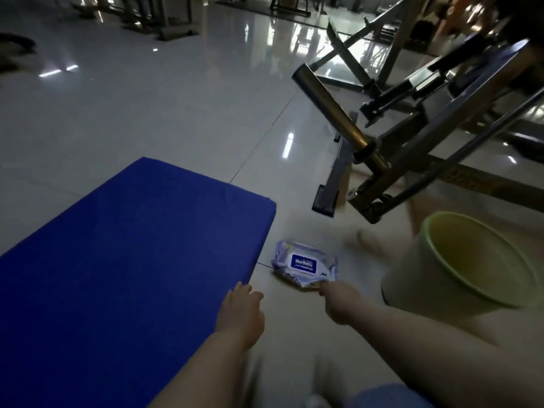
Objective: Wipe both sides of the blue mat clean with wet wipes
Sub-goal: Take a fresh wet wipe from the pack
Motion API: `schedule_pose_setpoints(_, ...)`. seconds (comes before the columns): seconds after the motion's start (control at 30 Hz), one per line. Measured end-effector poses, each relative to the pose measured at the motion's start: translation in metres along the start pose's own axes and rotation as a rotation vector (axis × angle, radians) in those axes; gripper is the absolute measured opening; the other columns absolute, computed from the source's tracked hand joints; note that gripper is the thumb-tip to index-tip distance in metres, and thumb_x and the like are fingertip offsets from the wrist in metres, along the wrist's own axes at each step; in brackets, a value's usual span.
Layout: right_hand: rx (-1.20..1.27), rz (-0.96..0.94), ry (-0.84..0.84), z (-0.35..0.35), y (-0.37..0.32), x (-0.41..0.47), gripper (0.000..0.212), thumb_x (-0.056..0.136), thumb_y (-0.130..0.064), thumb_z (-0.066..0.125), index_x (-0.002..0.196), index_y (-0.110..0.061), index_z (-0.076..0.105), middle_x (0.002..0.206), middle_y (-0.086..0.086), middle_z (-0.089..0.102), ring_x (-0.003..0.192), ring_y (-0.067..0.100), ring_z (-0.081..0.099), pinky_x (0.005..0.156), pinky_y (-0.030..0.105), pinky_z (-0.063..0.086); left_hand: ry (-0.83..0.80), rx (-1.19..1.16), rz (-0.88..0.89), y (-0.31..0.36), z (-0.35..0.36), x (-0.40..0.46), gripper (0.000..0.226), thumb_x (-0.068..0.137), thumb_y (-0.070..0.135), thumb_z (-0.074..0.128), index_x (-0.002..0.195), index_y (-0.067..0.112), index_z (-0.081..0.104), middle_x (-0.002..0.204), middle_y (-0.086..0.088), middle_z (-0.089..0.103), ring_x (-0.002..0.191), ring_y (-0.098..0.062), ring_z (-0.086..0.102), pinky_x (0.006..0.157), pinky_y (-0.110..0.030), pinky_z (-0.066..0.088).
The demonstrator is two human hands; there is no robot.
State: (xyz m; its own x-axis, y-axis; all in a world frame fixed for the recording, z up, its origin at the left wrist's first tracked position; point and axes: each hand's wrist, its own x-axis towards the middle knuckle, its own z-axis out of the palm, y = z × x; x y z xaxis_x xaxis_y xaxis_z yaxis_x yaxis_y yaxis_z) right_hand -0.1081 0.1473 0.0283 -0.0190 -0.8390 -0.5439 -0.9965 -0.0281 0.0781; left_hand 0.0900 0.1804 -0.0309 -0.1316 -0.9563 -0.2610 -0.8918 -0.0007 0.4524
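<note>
From my remote seat I read the scene from the left: the blue mat (126, 260) lies flat on the tiled floor (147, 113), its long axis running away from me and slightly leftward, no wipe on it yet; my left hand (240, 312) hovers at the mat's near right edge, fingers loosely curved and holding nothing, though the motion blur keeps me from saying whether they touch the edge; just to the right of that edge, on the bare floor, sits the wet wipe pack (304, 265), its long side angled down to the right; my right hand (338, 301) pinches the pack's near right corner, so the right hand is plainly the nearer one, and the lid label faces up between the two hands; further right stands a pale green bucket (459, 260), with a metal gym frame (397, 136) behind it; I judge the next move is opening the pack.
</note>
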Motion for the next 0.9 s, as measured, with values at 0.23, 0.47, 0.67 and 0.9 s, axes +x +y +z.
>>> schedule_pose_setpoints(0.23, 0.015, 0.116, 0.053, -0.007, 0.045, -0.005, 0.039, 0.092, -0.005, 0.045, 0.129, -0.012, 0.055, 0.13, 0.01, 0.057, 0.119, 0.026, 0.054, 0.094, 0.027, 0.042, 0.05, 0.035, 0.087, 0.014, -0.001, 0.009, 0.043, 0.098, 0.014, 0.037, 0.139, 0.019, 0.047, 0.15, -0.001, 0.035, 0.147, -0.021, 0.013, 0.118, -0.034, 0.013)
schedule_pose_setpoints(0.47, 0.105, 0.042, -0.011, 0.009, 0.05, 0.013, 0.039, 0.093, -0.005, 0.044, 0.132, -0.008, 0.05, 0.131, 0.011, 0.055, 0.119, 0.026, 0.053, 0.097, 0.029, 0.044, 0.021, 0.104, 0.092, 0.01, 0.008, 0.014, 0.046, 0.098, 0.014, 0.039, 0.143, 0.023, 0.042, 0.157, 0.0, 0.024, 0.149, -0.021, 0.005, 0.12, -0.035, 0.008)
schedule_pose_setpoints(0.67, 0.181, -0.105, -0.072, 0.034, 0.057, 0.031, 0.033, 0.098, -0.009, 0.038, 0.128, -0.005, 0.05, 0.135, 0.012, 0.049, 0.125, 0.024, 0.047, 0.101, 0.029, 0.035, -0.008, 0.222, 0.124, 0.054, 0.004, 0.027, 0.051, 0.098, 0.012, 0.04, 0.147, 0.023, 0.036, 0.16, -0.001, 0.019, 0.148, -0.02, 0.008, 0.119, -0.034, 0.007)
schedule_pose_setpoints(0.9, 0.251, -0.13, -0.101, 0.05, 0.075, 0.042, 0.035, 0.096, -0.008, 0.039, 0.129, -0.007, 0.051, 0.139, 0.012, 0.048, 0.129, 0.024, 0.045, 0.104, 0.028, 0.035, -0.055, 0.308, 0.106, 0.109, -0.028, 0.074, 0.046, 0.096, 0.012, 0.042, 0.141, 0.022, 0.045, 0.145, 0.0, 0.04, 0.134, -0.019, 0.034, 0.109, -0.03, 0.026)
